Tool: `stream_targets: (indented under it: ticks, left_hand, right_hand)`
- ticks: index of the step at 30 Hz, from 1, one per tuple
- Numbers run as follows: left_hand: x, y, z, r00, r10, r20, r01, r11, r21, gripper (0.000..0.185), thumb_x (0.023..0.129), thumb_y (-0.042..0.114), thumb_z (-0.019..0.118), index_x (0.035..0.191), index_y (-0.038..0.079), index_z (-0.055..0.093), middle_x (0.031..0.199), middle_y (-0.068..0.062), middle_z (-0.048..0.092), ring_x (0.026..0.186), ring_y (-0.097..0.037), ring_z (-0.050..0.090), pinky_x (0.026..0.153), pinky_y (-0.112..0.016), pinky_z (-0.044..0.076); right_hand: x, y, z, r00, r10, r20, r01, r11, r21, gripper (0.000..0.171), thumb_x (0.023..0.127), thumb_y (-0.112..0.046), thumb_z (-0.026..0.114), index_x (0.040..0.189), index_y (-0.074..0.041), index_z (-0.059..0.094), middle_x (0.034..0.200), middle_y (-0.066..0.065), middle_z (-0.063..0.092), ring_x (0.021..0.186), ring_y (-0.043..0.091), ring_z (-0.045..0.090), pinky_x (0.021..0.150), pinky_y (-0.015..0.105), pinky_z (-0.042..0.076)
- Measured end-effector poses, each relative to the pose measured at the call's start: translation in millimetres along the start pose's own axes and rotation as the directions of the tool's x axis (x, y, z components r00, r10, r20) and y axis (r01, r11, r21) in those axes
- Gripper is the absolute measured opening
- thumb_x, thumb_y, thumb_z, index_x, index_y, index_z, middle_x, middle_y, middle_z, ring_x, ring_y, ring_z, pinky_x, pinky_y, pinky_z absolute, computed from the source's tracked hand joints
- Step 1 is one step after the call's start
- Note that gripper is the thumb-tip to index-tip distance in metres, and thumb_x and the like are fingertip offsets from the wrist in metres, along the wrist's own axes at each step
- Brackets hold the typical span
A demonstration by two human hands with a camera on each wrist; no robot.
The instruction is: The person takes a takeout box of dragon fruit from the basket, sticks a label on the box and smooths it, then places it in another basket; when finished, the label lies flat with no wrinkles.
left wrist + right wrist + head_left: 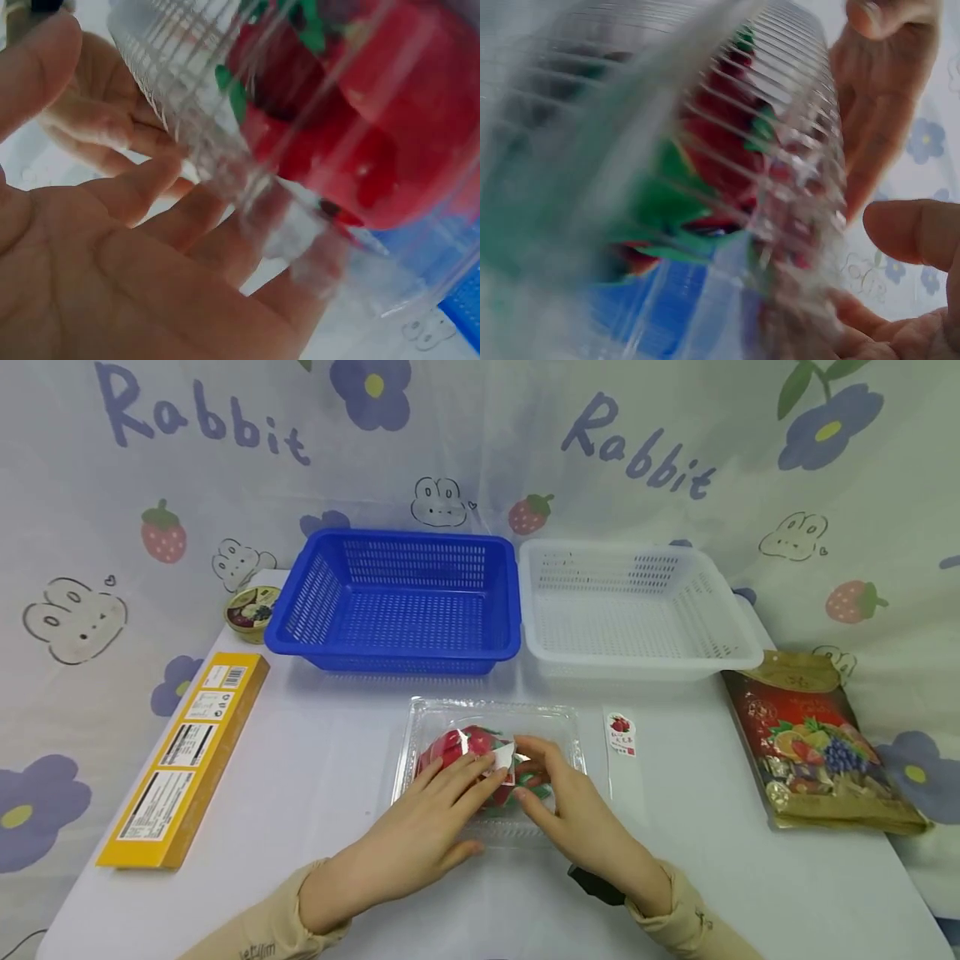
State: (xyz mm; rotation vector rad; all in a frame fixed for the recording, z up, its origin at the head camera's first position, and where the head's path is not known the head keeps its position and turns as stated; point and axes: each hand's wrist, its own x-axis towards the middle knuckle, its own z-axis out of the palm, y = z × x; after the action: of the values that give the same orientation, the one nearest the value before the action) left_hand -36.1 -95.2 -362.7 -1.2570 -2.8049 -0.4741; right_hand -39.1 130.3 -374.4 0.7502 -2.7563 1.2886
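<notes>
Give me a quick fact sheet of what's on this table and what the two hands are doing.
Held thing: clear plastic box with red and green fruit inside
Left hand: fingers lie straight over the lid
Right hand: fingers rest on the box's right side
Behind the box: blue basket, white basket, side by side
Far left: yellow carton, small round tin
Far right: fruit candy bag
Surface: white table
</notes>
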Motion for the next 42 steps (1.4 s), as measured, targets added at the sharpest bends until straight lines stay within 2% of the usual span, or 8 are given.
stream_targets:
  ticks: [4, 9, 14, 19, 23, 29, 33, 42]
  left_hand:
    - [-1.3, -2.5, 5.6, 0.999, -0.007, -0.047, 0.008, 1.000, 0.022, 0.079, 0.081, 0.040, 0.075, 0.148, 0.014, 0.040, 0.152, -0.007, 0.042, 0.139, -0.029, 0.042, 0.110, -0.053, 0.038]
    - [0.3, -8.5, 10.2, 0.992, 0.025, -0.123, -0.018, 0.998, 0.057, 0.079, 0.079, 0.042, 0.076, 0.146, 0.015, 0.043, 0.149, -0.004, 0.046, 0.136, -0.025, 0.045, 0.108, -0.049, 0.039]
    - [2.3, -10.1, 16.6, 0.984, -0.003, -0.180, 0.010, 0.999, 0.038, 0.076, 0.080, 0.041, 0.074, 0.145, 0.015, 0.045, 0.146, -0.005, 0.049, 0.133, -0.025, 0.047, 0.106, -0.048, 0.039]
    - [3.1, -7.7, 26.7, 0.973, -0.100, -0.210, 0.118, 0.990, 0.076, 0.075, 0.082, 0.052, 0.068, 0.146, 0.022, 0.044, 0.152, -0.010, 0.040, 0.135, -0.030, 0.044, 0.104, -0.050, 0.041]
    - [1.6, -8.1, 33.6, 0.961, -0.117, -0.249, 0.160, 0.974, 0.158, 0.068, 0.085, 0.061, 0.057, 0.145, 0.032, 0.045, 0.155, -0.012, 0.037, 0.138, -0.035, 0.039, 0.105, -0.052, 0.040]
    - [-8.3, -12.9, 39.0, 0.963, -0.018, -0.270, 0.091, 0.962, 0.258, 0.063, 0.093, 0.068, 0.020, 0.140, 0.038, 0.049, 0.152, -0.010, 0.043, 0.139, -0.040, 0.037, 0.108, -0.054, 0.038]
    - [-14.5, -16.8, 40.1, 0.956, 0.004, -0.294, 0.078, 0.960, 0.268, 0.064, 0.093, 0.068, 0.017, 0.138, 0.039, 0.053, 0.150, -0.009, 0.045, 0.139, -0.039, 0.038, 0.107, -0.055, 0.038]
    - [-2.6, -5.4, 42.5, 0.942, -0.142, -0.303, 0.229, 0.934, 0.273, 0.073, 0.090, 0.073, 0.018, 0.142, 0.032, 0.049, 0.148, -0.013, 0.045, 0.134, -0.035, 0.041, 0.097, -0.065, 0.041]
  right_hand:
    - [-4, 6, 12, 0.987, -0.125, -0.100, 0.109, 0.983, -0.149, 0.037, 0.089, -0.006, 0.066, 0.123, -0.004, 0.052, 0.124, 0.014, 0.062, 0.102, 0.025, 0.064, 0.084, 0.037, 0.056]
    - [-6, 16, 22, 0.942, -0.287, -0.173, 0.208, 0.905, -0.370, 0.030, 0.084, -0.010, 0.071, 0.113, -0.005, 0.065, 0.127, 0.017, 0.062, 0.114, 0.030, 0.058, 0.092, 0.043, 0.052]
    - [-9, 24, 27, 0.920, -0.345, -0.188, 0.228, 0.859, -0.459, 0.033, 0.102, -0.035, 0.048, 0.110, -0.013, 0.070, 0.127, 0.014, 0.064, 0.111, 0.029, 0.058, 0.091, 0.044, 0.050]
    - [-13, 27, 29, 0.900, -0.394, -0.188, 0.257, 0.827, -0.501, 0.045, 0.104, -0.044, 0.034, 0.108, -0.019, 0.072, 0.128, 0.013, 0.062, 0.112, 0.031, 0.058, 0.088, 0.047, 0.050]
    - [-14, 29, 31, 0.899, -0.393, -0.192, 0.255, 0.827, -0.501, 0.043, 0.103, -0.044, 0.035, 0.110, -0.021, 0.071, 0.131, 0.012, 0.061, 0.113, 0.030, 0.058, 0.088, 0.047, 0.049]
    - [-15, 29, 30, 0.898, -0.382, -0.217, 0.252, 0.852, -0.458, 0.043, 0.105, -0.038, 0.036, 0.108, -0.015, 0.071, 0.132, 0.014, 0.060, 0.113, 0.031, 0.056, 0.091, 0.045, 0.048]
    - [-15, 28, 28, 0.897, -0.380, -0.224, 0.260, 0.866, -0.428, 0.041, 0.105, -0.032, 0.035, 0.110, -0.011, 0.070, 0.132, 0.014, 0.060, 0.114, 0.031, 0.056, 0.093, 0.043, 0.048]
    - [-13, 29, 27, 0.884, -0.402, -0.237, 0.270, 0.855, -0.444, 0.036, 0.105, -0.025, 0.038, 0.112, -0.011, 0.070, 0.126, 0.014, 0.064, 0.111, 0.030, 0.056, 0.090, 0.043, 0.049]
